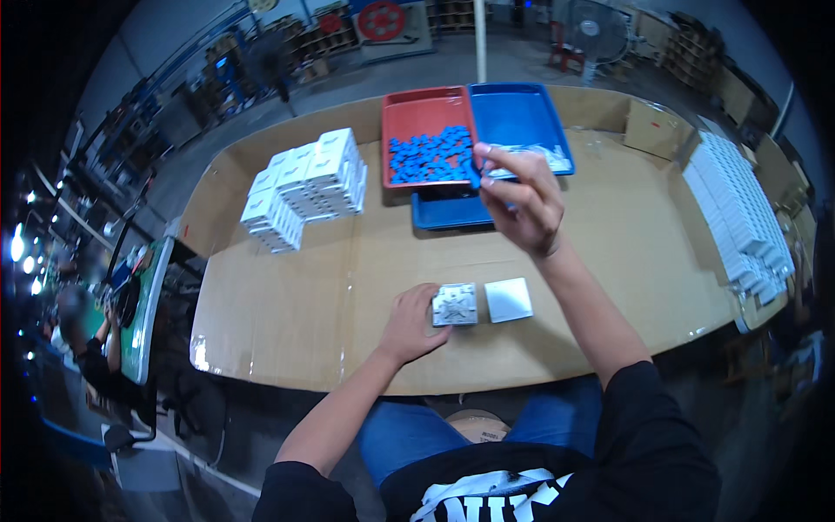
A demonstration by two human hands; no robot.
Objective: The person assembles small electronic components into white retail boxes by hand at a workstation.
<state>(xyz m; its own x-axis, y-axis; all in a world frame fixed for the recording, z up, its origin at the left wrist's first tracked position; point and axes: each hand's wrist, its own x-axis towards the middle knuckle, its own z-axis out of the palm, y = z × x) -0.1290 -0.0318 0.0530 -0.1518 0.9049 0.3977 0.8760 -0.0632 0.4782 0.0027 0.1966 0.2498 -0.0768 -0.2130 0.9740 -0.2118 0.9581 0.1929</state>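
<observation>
My left hand (407,324) rests on the table with thumb and fingers around the left side of a small square white box (455,304). Grey and dark shapes show inside the box's top. Just right of it lies a plain white square piece (509,300), flat and untouched. My right hand (527,198) is raised over the front of the trays, fingers bent toward the thumb in a pinch. Something blue shows at its fingertips, but I cannot tell whether it is held or part of the tray behind.
A red tray (426,109) holds many small blue parts. Beside it a blue tray (517,103) holds clear bags; a lower blue tray (448,219) sits in front. White boxes (304,178) stand stacked left, white pieces (739,213) in rows right. Cardboard walls edge the table (287,322).
</observation>
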